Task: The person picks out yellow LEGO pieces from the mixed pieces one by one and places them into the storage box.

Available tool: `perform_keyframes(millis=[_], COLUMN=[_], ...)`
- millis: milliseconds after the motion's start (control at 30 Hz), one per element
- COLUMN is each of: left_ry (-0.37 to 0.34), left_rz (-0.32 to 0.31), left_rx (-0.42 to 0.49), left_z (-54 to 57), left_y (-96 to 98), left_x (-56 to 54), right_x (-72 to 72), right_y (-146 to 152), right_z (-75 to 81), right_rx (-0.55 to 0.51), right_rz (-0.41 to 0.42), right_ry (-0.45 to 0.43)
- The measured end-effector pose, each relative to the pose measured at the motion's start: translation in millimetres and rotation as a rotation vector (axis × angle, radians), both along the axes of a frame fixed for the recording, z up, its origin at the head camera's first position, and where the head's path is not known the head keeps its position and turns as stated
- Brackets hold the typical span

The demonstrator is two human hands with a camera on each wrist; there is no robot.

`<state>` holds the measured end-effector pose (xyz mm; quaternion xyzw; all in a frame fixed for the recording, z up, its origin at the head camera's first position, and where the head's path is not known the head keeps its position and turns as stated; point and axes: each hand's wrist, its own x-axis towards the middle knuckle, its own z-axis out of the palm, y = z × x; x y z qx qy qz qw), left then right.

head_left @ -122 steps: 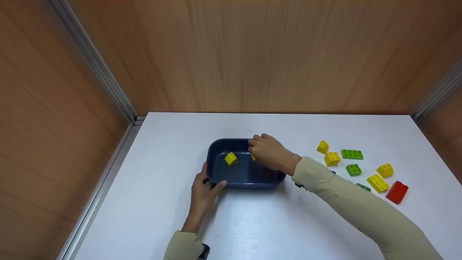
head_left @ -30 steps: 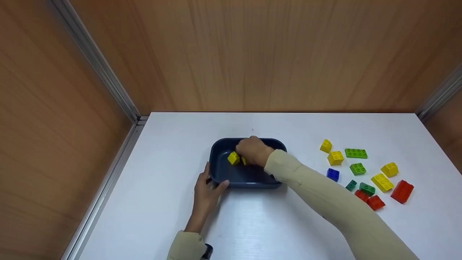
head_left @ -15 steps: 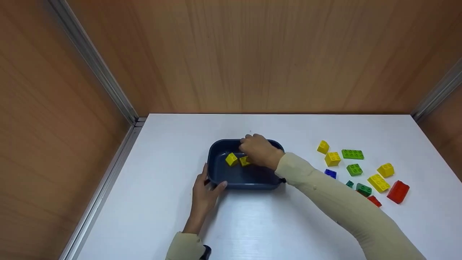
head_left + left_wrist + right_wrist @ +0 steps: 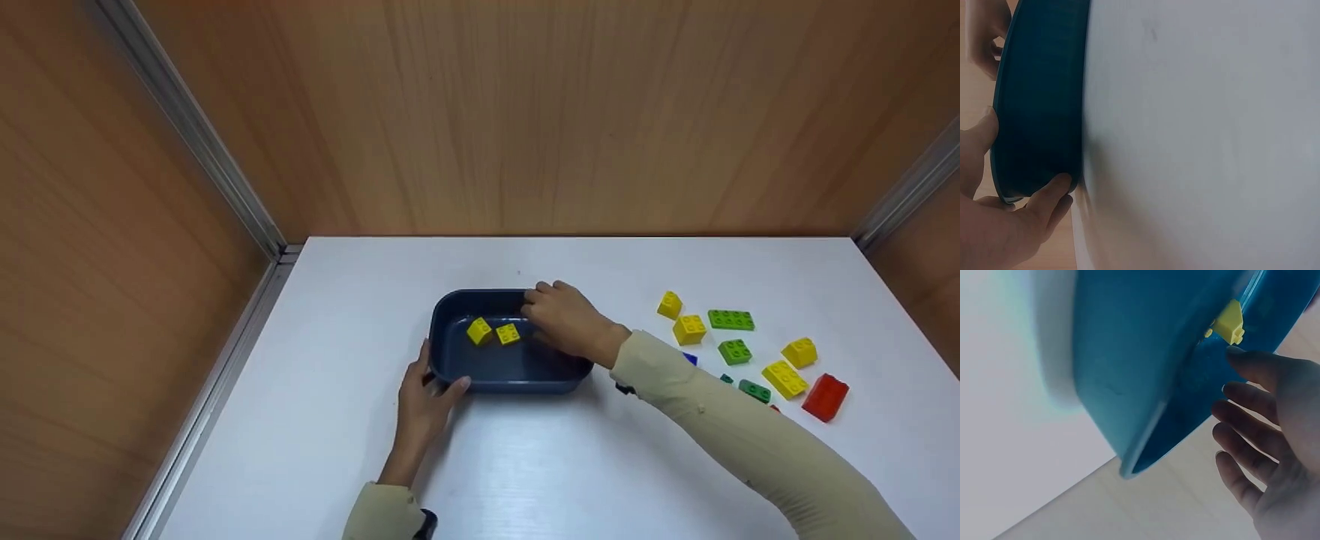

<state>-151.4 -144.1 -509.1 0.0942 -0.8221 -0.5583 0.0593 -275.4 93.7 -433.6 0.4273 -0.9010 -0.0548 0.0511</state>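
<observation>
A dark blue plastic tray (image 4: 511,388) stands on the white table, teal-looking in both wrist views. My left hand (image 4: 424,405) grips its near left corner, the thumb over the rim and the fingers against the outer wall, as the left wrist view (image 4: 1005,225) confirms. Inside lie two yellow bricks, the left brick (image 4: 480,331) tilted and the right brick (image 4: 508,334) with its studs up, a small gap between them. My right hand (image 4: 570,322) hovers over the tray's right part with nothing in it. In the right wrist view its fingers are relaxed and apart, the thumb near a yellow brick (image 4: 1230,323).
Loose bricks lie on the right of the table: yellow bricks (image 4: 689,330), a long light green brick (image 4: 730,320), a dark green brick (image 4: 754,391) and a large red brick (image 4: 825,397). My right sleeve (image 4: 735,427) partly hides blue, green and red bricks. Wooden panels (image 4: 570,120) border the table.
My right hand has let go of a yellow brick beside the other one in the tray and drawn back to the right. The left hand has stayed on the tray's corner.
</observation>
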Motion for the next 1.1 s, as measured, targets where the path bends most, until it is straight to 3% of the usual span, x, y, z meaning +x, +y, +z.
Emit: perform_keyframes(millis=[467,1100], left_ry=[0.028,0.021], left_rz=[-0.021,-0.02], left_rx=[0.026,0.027], left_z=[-1.2,-1.3], left_y=[-1.2,-3.3], left_x=[-1.0,-1.0], right_x=[9.0,15.8], right_y=[34,75], right_z=[0.8,-3.3], right_rx=[-0.076,-0.178], right_rz=[-0.04,-0.16], right_ry=[0.064,0.044])
